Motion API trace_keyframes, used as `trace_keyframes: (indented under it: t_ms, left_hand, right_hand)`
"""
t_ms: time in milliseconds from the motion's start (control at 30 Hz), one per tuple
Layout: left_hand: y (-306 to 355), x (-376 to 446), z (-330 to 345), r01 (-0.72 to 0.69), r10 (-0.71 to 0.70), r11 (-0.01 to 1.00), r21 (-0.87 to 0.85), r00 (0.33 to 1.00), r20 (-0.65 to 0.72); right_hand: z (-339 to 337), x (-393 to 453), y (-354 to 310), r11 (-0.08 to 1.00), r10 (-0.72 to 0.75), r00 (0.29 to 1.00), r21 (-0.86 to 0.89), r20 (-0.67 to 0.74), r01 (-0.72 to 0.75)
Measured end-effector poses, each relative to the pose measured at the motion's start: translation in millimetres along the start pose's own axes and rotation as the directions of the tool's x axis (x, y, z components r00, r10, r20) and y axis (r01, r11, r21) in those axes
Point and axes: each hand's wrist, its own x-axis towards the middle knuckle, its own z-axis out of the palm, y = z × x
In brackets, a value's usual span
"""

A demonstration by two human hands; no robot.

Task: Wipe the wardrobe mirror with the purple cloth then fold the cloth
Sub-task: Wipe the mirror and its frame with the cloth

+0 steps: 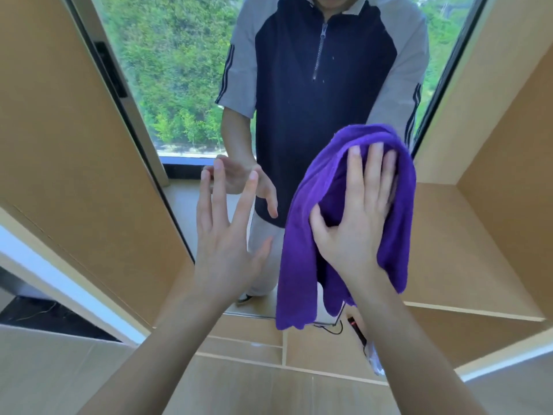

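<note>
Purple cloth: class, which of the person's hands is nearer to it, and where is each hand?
The right hand: it lies flat on the purple cloth, pressing it against the mirror. The left hand is open with fingers spread, beside the cloth, not touching it.

The purple cloth (302, 235), soft and rumpled, hangs draped against the wardrobe mirror (191, 70), its top bunched under the right-hand fingers (374, 175), its loose ends dangling below them.
</note>
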Motion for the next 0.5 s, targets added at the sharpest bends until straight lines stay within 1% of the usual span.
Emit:
trace_keyframes:
  t_ms: [100, 133, 167, 200, 233, 267, 300, 333, 367, 400, 433, 467, 500]
  left_hand:
    - [-5, -8, 1, -0.02, 0.02, 1.0, -0.004, 0.998, -0.052]
    - [-7, -16, 3, -0.006, 0.004, 1.0, -0.03, 0.997, -0.082]
    - [-9, -27, 7, 0.043, -0.049, 0.997, -0.07, 0.995, -0.082]
    - [-7, -39, 11, 0.136, -0.14, 0.983, -0.122, 0.99, -0.026]
    - [-3, -50, 15, 0.266, -0.251, 0.946, -0.183, 0.962, 0.104]
    - [3, -59, 19, 0.414, -0.344, 0.877, -0.244, 0.895, 0.283]
    - [10, -67, 26, 0.549, -0.385, 0.776, -0.312, 0.803, 0.456]
    - [17, -73, 33, 0.653, -0.369, 0.661, -0.37, 0.712, 0.597]
    - [25, -75, 40, 0.716, -0.309, 0.569, -0.405, 0.642, 0.701]
    - [32, -75, 46, 0.743, -0.238, 0.519, -0.422, 0.6, 0.764]
    - [38, -74, 51, 0.745, -0.186, 0.507, -0.433, 0.585, 0.789]
    - [41, -75, 55, 0.735, -0.165, 0.506, -0.45, 0.595, 0.787]
    - [43, -76, 58, 0.722, -0.184, 0.524, -0.452, 0.614, 0.768]
  right_hand:
    - [13, -54, 5, 0.996, 0.081, 0.986, -0.046, 0.149, -0.075]
    - [17, -72, 7, 0.994, 0.09, 0.975, -0.071, 0.202, -0.077]
    - [20, -87, 9, 0.993, 0.082, 0.968, -0.098, 0.238, -0.06]
    - [23, -99, 10, 0.992, 0.069, 0.962, -0.12, 0.264, -0.038]
    - [23, -107, 12, 0.991, 0.063, 0.956, -0.131, 0.285, -0.027]
    - [23, -110, 12, 0.991, 0.068, 0.951, -0.131, 0.303, -0.029]
    - [23, -110, 12, 0.991, 0.079, 0.945, -0.126, 0.318, -0.041]
    - [21, -109, 11, 0.991, 0.092, 0.939, -0.123, 0.332, -0.053]
    - [19, -108, 9, 0.99, 0.103, 0.934, -0.123, 0.342, -0.064]
    - [16, -107, 7, 0.99, 0.111, 0.931, -0.118, 0.346, -0.075]
    - [13, -106, 5, 0.991, 0.114, 0.931, -0.102, 0.346, -0.083]
    - [8, -106, 5, 0.993, 0.11, 0.932, -0.076, 0.346, -0.089]
    - [4, -106, 6, 0.995, 0.096, 0.933, -0.04, 0.348, -0.087]
